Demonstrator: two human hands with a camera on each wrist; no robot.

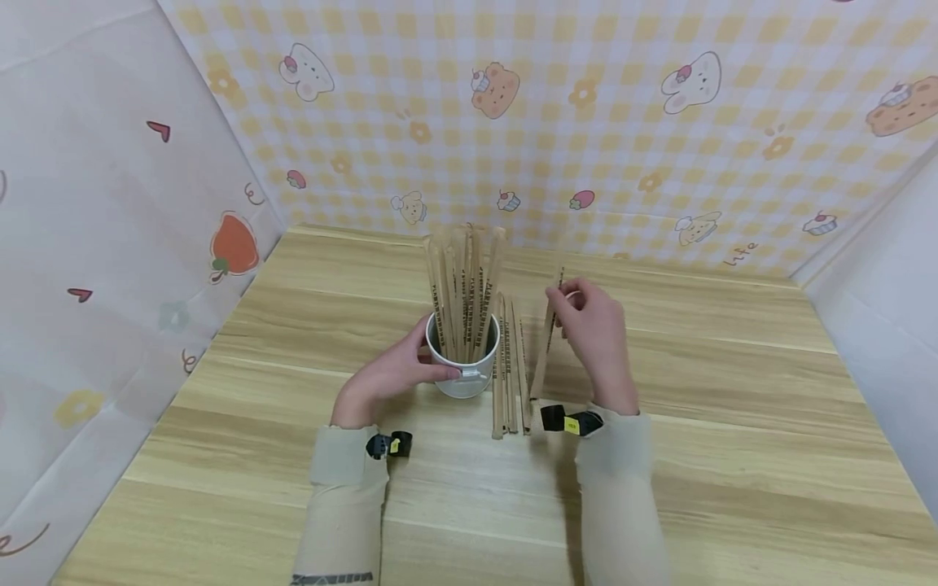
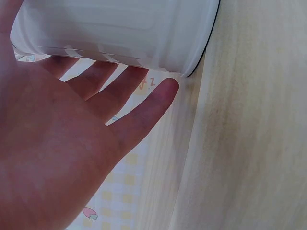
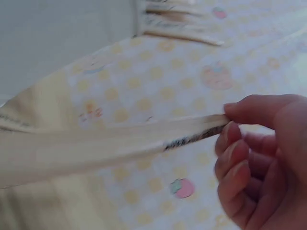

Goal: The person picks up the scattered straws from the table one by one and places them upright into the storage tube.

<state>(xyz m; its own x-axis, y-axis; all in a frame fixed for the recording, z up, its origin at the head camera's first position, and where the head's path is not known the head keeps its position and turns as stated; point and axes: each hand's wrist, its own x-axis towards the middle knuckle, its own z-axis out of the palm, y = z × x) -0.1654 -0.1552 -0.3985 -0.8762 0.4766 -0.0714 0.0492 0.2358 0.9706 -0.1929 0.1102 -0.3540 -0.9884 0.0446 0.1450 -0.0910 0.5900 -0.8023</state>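
A white metal bucket [image 1: 460, 382] stands upright, filled with several thin sticks in printed paper-like wrappers [image 1: 469, 301]. My left hand [image 1: 392, 366] grips it from the left, thumb along the near side by a small handle fitting. In the left wrist view, the fingers [image 2: 139, 115] reach along the bucket's wall [image 2: 115, 33]. To the bucket's right my right hand [image 1: 597, 325] pinches one wrapped stick [image 1: 545, 350] near its far end, between thumb and fingers. That held stick [image 3: 120, 143] slants, its near end low by the table. What exactly the wrappers contain cannot be seen.
Several more wrapped sticks [image 1: 507, 374] lie roughly side by side on the wooden table [image 1: 733, 407], between the bucket and my right hand. A yellow checked cloth [image 1: 557, 146] with cartoon animals hangs behind the table. Pale cloth walls [image 1: 110, 244] stand at both sides.
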